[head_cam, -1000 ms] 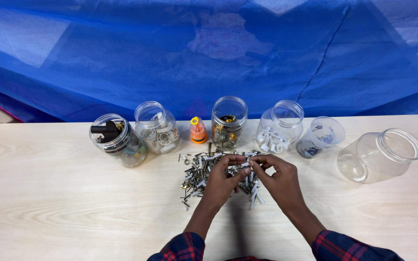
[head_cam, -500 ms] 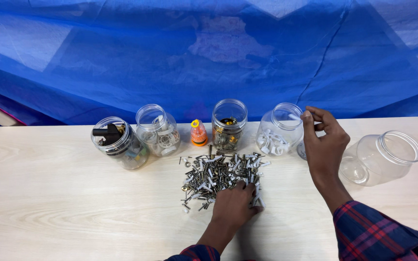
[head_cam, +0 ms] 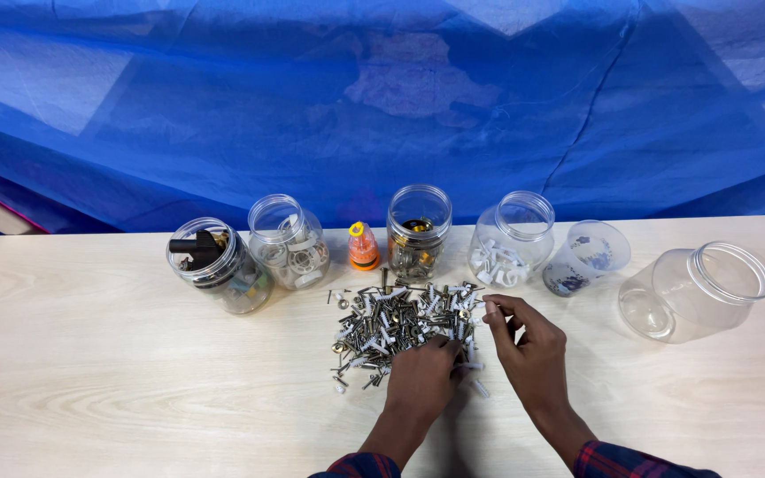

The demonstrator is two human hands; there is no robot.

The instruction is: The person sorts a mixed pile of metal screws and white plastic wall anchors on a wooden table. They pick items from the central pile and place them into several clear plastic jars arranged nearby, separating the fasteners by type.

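A heap of mixed screws, nails and white plastic plugs (head_cam: 396, 323) lies on the pale wooden table (head_cam: 90, 372). My left hand (head_cam: 422, 376) rests on the heap's near edge with its fingers curled down into the pieces. My right hand (head_cam: 529, 341) is at the heap's right edge, thumb and forefinger pinched on a small white piece. Behind the heap stand a jar of brass and metal parts (head_cam: 418, 230) and a jar of white plugs (head_cam: 513, 237).
Along the back stand a jar with black parts (head_cam: 214, 261), a jar with white rings (head_cam: 289, 241), a small orange bottle (head_cam: 363, 248), a tilted plastic cup (head_cam: 588, 257) and an empty clear jar on its side (head_cam: 697, 290). Blue sheeting (head_cam: 382, 97) hangs behind the table.
My right hand has come back from the jars at the back right down to the heap's right edge. My left hand has stayed on the heap.
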